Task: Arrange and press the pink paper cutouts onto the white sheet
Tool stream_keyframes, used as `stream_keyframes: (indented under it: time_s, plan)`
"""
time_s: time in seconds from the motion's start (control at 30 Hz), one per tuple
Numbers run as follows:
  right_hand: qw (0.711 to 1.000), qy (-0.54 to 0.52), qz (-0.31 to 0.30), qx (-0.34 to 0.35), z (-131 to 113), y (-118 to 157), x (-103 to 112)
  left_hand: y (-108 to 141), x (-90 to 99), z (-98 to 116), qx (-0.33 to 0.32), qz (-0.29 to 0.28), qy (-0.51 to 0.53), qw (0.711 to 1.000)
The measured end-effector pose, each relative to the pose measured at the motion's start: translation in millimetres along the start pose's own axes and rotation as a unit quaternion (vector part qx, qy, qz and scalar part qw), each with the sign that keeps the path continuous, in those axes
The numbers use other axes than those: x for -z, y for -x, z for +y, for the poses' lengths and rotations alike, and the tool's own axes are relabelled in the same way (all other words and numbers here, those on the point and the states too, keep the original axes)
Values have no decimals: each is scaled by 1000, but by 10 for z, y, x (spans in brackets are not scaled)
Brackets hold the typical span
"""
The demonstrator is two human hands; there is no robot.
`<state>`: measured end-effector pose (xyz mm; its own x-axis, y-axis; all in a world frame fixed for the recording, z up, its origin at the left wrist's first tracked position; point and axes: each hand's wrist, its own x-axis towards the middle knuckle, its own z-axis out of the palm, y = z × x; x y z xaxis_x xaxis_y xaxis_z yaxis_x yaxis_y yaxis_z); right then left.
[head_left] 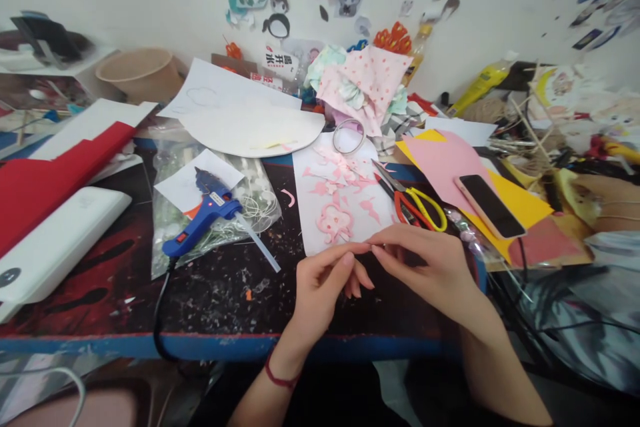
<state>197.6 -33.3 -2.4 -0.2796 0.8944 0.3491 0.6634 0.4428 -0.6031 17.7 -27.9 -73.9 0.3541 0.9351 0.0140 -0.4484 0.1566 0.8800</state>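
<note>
Pink cutouts [336, 203] lie on the white sheet [320, 227] just beyond your fingertips, near the front of the dark surface [220, 293]. Your left hand [320, 287] comes up from the near edge, wrist bent, fingers curled, thumb and forefinger pinched toward the right. Your right hand [430, 267] reaches in from the right, palm down, its fingertips meeting the left ones at the sheet's lower edge. Both grips are pinched nearly closed; whether anything sits between them is too small to tell. Left of the sheet lies the blue glue gun [200, 223] on a plastic bag. Right of it lie the scissors [415, 203], then a phone [490, 205] on pink and yellow paper [450, 160]. Farther back sits a tape roll [349, 137].
</note>
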Motion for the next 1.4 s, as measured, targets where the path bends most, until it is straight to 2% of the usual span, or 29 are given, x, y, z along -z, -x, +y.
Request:
stream_keyframes:
  time_s: [0.6, 1.13, 1.27, 1.4]
  plan:
    - [999, 36, 15, 26, 29, 16, -36, 15, -80, 39, -62, 12, -53, 997]
    - [985, 132, 89, 72, -1, 5, -122, 36, -67, 21, -78, -2, -94, 993]
    - [977, 164, 112, 72, -5, 17, -156, 32, -62, 20, -74, 1, -73, 995]
    - [964, 198, 170, 57, 14, 50, -181, 41, -26, -22, -55, 14, -5, 998]
